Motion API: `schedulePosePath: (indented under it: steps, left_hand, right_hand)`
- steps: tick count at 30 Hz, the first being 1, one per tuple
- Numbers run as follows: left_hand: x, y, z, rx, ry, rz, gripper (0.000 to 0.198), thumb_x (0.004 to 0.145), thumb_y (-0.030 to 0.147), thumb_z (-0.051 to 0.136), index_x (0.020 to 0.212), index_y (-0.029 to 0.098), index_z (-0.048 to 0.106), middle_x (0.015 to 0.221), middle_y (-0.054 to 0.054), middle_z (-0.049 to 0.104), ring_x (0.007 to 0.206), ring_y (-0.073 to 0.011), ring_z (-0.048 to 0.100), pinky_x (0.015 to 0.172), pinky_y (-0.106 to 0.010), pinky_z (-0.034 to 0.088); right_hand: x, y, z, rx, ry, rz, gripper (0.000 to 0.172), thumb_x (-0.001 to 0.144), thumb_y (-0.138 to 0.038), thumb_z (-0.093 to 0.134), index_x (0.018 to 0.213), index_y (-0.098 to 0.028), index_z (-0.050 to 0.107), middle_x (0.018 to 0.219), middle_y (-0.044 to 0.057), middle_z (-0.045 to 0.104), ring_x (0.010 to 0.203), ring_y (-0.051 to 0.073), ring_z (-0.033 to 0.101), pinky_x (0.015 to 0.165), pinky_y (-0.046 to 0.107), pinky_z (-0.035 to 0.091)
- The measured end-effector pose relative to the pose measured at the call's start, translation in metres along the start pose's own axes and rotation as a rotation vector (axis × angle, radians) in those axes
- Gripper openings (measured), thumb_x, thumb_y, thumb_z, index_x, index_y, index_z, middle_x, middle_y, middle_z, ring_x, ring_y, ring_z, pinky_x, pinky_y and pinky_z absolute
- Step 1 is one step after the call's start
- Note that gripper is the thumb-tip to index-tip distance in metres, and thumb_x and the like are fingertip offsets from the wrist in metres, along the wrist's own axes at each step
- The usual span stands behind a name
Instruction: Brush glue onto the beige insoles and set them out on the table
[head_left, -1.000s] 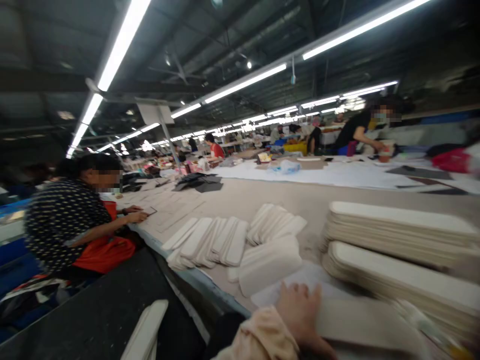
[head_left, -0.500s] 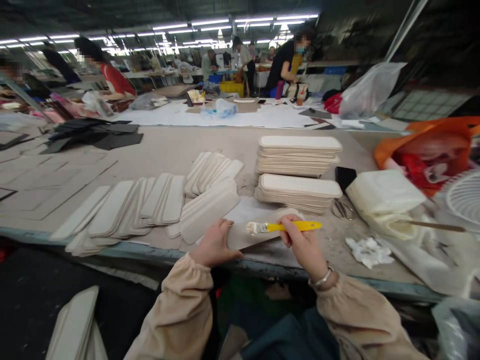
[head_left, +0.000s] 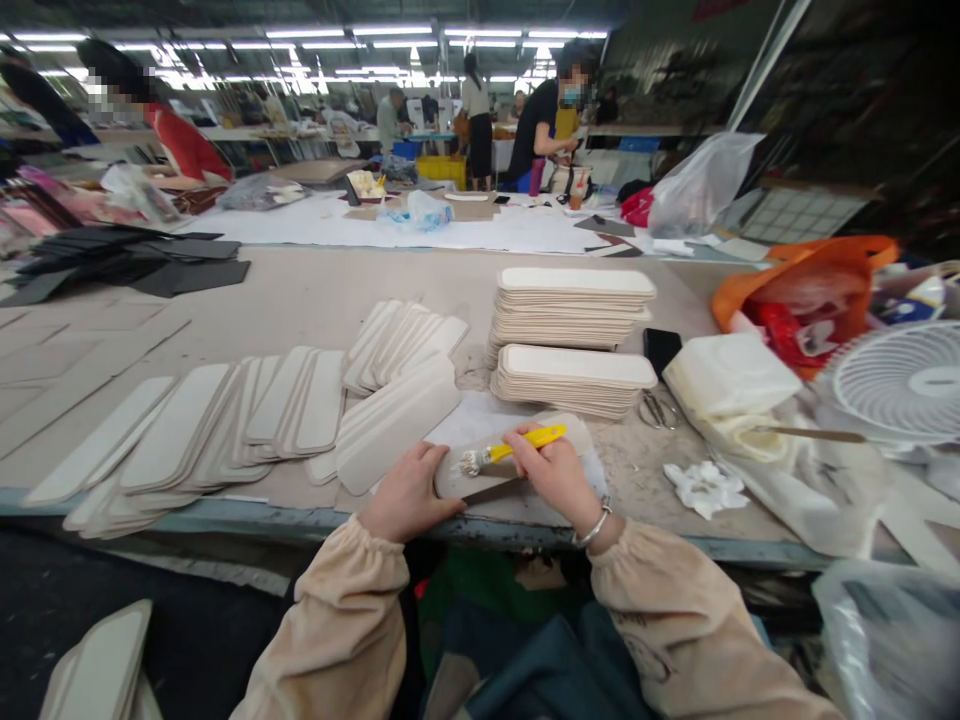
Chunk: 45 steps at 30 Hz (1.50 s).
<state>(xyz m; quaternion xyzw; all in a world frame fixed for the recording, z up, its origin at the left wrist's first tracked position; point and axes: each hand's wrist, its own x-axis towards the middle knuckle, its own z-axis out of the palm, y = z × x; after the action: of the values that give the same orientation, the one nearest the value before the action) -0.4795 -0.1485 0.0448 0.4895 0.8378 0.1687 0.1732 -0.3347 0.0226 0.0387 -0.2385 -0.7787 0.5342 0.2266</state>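
My right hand (head_left: 553,474) is closed round the yellow handle of a paintbrush (head_left: 526,440). Its pale, clotted bristles lie against the left part of a long beige panel with rounded ends (head_left: 562,440). At the panel's left end, my left hand (head_left: 409,490) grips the edge, thumb toward me and fingers behind. White paper (head_left: 480,415) shows beneath the panel. Fanned beige panels (head_left: 397,420) lie just left of my left hand. Beyond my right hand stand two neat stacks of similar panels, the nearer stack (head_left: 574,375) and the farther stack (head_left: 574,300).
To the right are scissors (head_left: 658,410), a black phone (head_left: 662,350), a cut white plastic jug (head_left: 731,375), crumpled tissue (head_left: 705,488), a white fan (head_left: 900,385) and an orange bag (head_left: 810,255). Dark sheets (head_left: 127,262) lie at far left. Several people work beyond the table.
The brush has moved left along the panel toward my left hand, its handle now tilted up to the right. My left hand keeps its hold. The view has shifted to the right.
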Motion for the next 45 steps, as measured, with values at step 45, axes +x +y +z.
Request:
schedulePosePath:
  steps: [45]
  left_hand:
    - [0.001,-0.006,0.008,-0.019,0.042,-0.035,0.071,0.063,0.044,0.076,0.124,0.016,0.052,0.117,-0.013,0.063,0.107,-0.0314,0.062,0.091,-0.04,0.049]
  right_hand:
    - [-0.018,-0.011,0.015,0.09,-0.075,0.113,0.042,0.088,-0.054,0.05,0.063,-0.021,0.055,0.049,-0.002,0.051,0.049,0.014,0.049,0.055,0.028,0.04]
